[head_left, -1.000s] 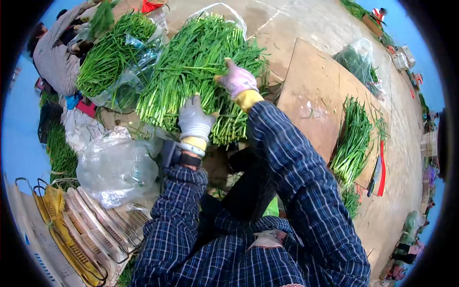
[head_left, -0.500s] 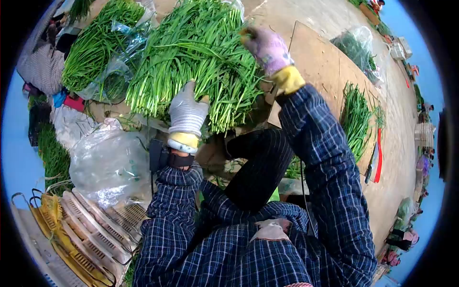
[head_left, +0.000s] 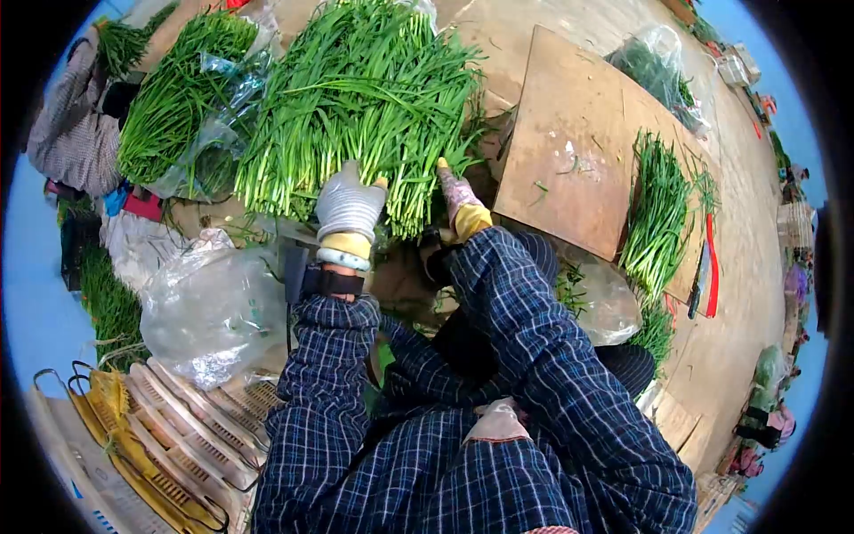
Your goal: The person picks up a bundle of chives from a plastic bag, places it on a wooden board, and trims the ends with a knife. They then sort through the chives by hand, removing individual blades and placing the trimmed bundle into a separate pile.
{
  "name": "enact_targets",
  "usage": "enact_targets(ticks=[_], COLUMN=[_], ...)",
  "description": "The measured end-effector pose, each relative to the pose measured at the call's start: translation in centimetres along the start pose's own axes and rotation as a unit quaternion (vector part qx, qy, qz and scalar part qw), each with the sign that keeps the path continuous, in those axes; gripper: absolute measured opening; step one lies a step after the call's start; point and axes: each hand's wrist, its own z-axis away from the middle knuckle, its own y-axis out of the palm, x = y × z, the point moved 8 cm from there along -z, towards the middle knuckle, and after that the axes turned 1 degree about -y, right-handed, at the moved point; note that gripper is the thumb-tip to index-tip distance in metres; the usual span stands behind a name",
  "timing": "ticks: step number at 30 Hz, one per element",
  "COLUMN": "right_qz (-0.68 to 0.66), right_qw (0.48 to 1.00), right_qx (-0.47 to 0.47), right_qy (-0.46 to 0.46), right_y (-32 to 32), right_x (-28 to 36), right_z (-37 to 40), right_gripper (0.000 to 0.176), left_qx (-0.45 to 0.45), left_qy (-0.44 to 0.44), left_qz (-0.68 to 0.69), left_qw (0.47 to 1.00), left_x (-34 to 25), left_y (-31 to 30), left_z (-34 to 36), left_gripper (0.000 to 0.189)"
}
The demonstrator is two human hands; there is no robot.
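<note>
A big heap of garlic chives [head_left: 356, 98], pale stems toward me and green leaves pointing away, lies before me. My left hand [head_left: 350, 206], in a grey-white glove with a yellow cuff, is closed around stems at the near edge of the heap; some of its fingers are hidden. Against the heap's near right edge is my right hand [head_left: 459, 198], in a pinkish glove with yellow tips and cuff. One finger stretches along the outermost stems, and the hand holds nothing visible.
A wooden board [head_left: 569, 142] stands to the right, with a chive bundle [head_left: 656, 218] and a red-handled knife [head_left: 711, 267] at its edge. More chives [head_left: 182, 98] lie at left. Clear plastic [head_left: 213, 311] and stacked slatted crates [head_left: 169, 445] sit at the lower left.
My right hand has come down and left, from above the board's left edge to the near right edge of the chives. My left hand stays nearly in place on the stems.
</note>
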Motion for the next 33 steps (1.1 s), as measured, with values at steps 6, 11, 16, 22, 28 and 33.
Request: enact_targets(ticks=[6, 11, 16, 22, 28, 33], right_qz=[0.061, -0.303, -0.231, -0.291, -0.458, -0.311], right_qw=[0.983, 0.916, 0.935, 0.938, 0.848, 0.922], right_qx=[0.156, 0.260, 0.262, 0.167, 0.267, 0.229], right_qy=[-0.075, -0.030, -0.061, 0.087, 0.006, 0.006], right_y=[1.2, 5.2, 4.7, 2.8, 2.8, -0.6], right_x=[0.7, 1.2, 1.1, -1.5, 1.9, 2.7], right_z=[0.7, 1.3, -0.2, -0.7, 1.1, 2.3], right_gripper=[0.081, 0.108, 0.090, 0.061, 0.045, 0.047], left_qx=[-0.045, 0.051, 0.092, -0.054, 0.048, 0.150], left_qy=[0.077, 0.009, 0.024, 0.064, -0.045, -0.230], left_qz=[-0.014, 0.059, 0.076, 0.222, 0.242, 0.544], left_qw=[0.996, 0.997, 0.993, 0.971, 0.968, 0.793], left_x=[-2.5, -4.9, -5.8, -2.7, 1.3, 1.1], left_y=[2.6, 7.3, 9.1, 1.4, 6.2, 13.5], left_z=[0.9, 1.6, 1.7, 3.9, 1.0, 1.5], left_gripper=[0.047, 0.043, 0.046, 0.027, 0.059, 0.085])
